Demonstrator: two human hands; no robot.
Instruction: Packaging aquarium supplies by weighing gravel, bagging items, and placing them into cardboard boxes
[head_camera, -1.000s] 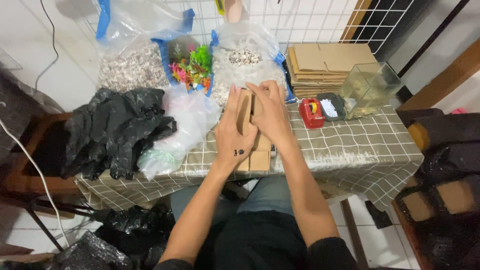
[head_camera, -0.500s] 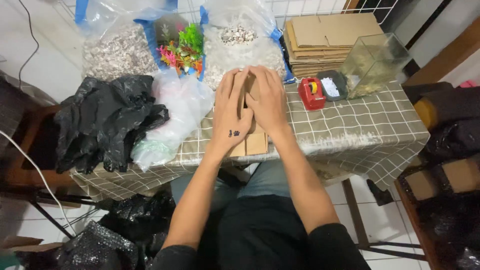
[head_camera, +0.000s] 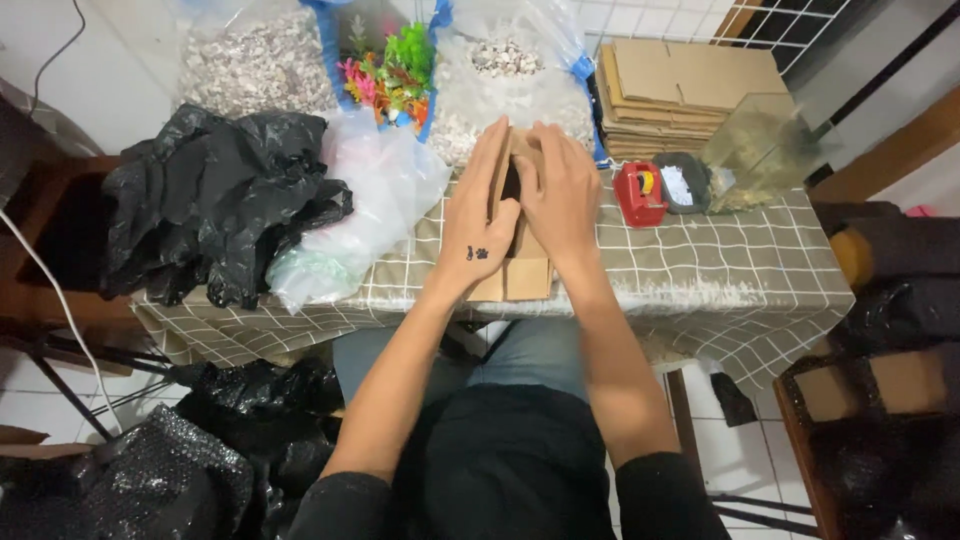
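A small brown cardboard box stands on the checked tablecloth at the table's middle front. My left hand presses flat against its left side, fingers pointing away from me. My right hand covers its top and right side. A dark gap shows between the two hands where the box is open. Its lower flaps stick out below my palms.
Bags of pale gravel and colourful plastic plants lie at the back. Black plastic bags and clear bags sit left. Flat cardboard stack, glass tank and red tape dispenser stand right.
My hands have stayed on the box, and a dark gap now shows between them. The view has shifted slightly as my head moved.
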